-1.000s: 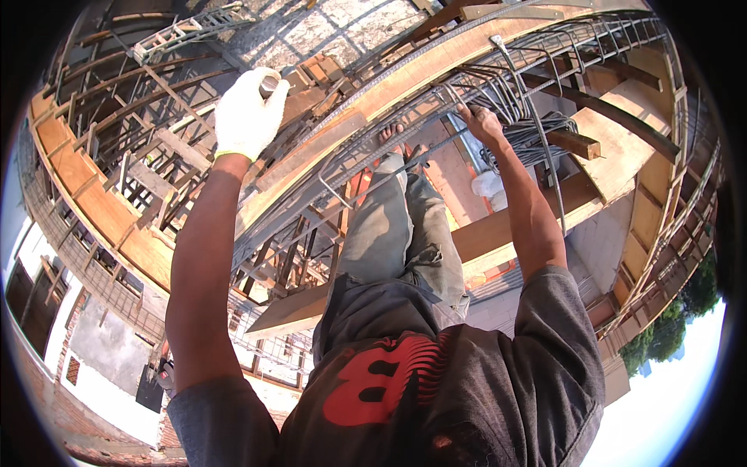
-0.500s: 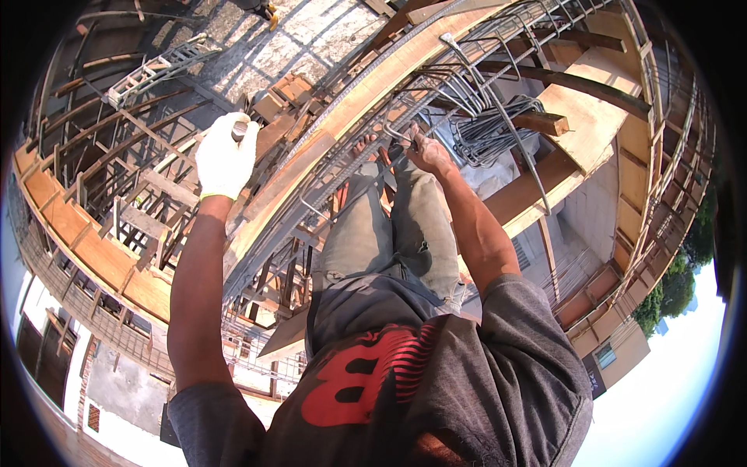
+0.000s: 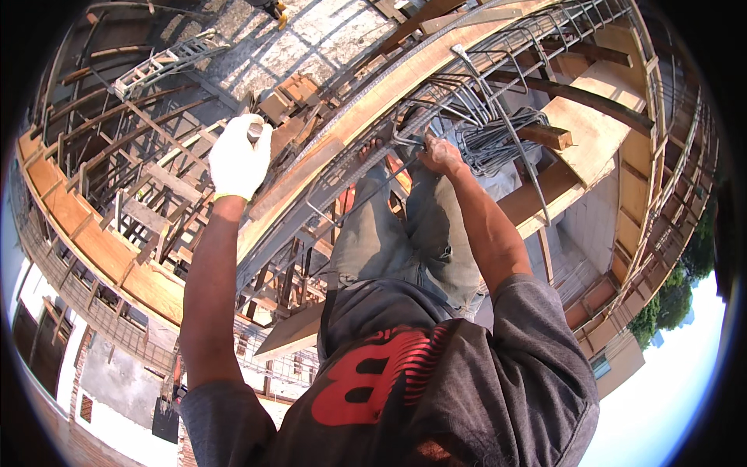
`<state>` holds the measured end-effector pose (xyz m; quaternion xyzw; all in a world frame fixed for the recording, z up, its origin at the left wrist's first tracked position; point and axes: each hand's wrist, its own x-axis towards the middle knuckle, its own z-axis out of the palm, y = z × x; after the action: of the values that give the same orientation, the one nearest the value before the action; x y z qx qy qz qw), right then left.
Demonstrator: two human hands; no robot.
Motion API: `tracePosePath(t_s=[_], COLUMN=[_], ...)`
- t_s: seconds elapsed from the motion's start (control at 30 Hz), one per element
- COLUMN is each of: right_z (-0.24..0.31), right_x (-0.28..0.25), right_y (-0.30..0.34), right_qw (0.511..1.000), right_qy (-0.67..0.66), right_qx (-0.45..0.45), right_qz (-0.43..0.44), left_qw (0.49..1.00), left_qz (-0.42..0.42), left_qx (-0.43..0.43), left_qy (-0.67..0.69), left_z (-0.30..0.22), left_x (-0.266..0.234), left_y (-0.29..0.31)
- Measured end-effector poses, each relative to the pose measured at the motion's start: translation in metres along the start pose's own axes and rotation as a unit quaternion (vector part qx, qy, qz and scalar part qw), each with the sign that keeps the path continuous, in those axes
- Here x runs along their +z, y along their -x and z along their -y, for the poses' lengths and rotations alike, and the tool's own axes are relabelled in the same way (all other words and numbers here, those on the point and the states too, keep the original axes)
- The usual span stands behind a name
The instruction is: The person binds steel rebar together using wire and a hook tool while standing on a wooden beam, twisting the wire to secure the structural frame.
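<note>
My left hand [image 3: 237, 159], in a white glove, is raised left of the long timber board [image 3: 373, 97]. Its fingers are curled around a small grey round-ended thing [image 3: 254, 131], mostly hidden by the glove. My bare right hand [image 3: 442, 154] is lowered in front of my knees. Its fingers are closed at the end of a bent rebar [image 3: 408, 141] beside the steel cage [image 3: 475, 97]; the grip itself is partly hidden. A bundle of thin steel wire rods [image 3: 498, 144] lies just right of that hand.
Wooden formwork planks [image 3: 101, 245] curve around both sides. A plywood sheet [image 3: 595, 109] and a timber end [image 3: 548, 137] are at the right. A metal ladder [image 3: 163, 66] lies at the far left, above open timber framing. My feet are by the rebar cage.
The whole view has shifted slightly, so both arms and the surroundings appear a little farther right. Both hands keep their closed shape, and the right stays by the bent rebar.
</note>
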<state>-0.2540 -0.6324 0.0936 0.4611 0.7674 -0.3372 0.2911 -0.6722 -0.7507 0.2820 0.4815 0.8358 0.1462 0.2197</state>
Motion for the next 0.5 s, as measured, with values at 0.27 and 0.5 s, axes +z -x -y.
tracePosePath(t_s=[0.27, 0.5], right_z=[0.014, 0.014], right_x=[-0.008, 0.003], right_y=[0.001, 0.002], right_qw=[0.999, 0.999], right_qy=[-0.041, -0.032], right_qx=[0.026, 0.033], right_qz=[0.012, 0.011], left_qw=[1.0, 1.0], left_qz=[-0.021, -0.012], left_qx=[0.004, 0.0], left_qy=[-0.019, -0.02], left_z=[0.008, 0.007], left_x=[0.005, 0.004], left_y=[0.002, 0.001])
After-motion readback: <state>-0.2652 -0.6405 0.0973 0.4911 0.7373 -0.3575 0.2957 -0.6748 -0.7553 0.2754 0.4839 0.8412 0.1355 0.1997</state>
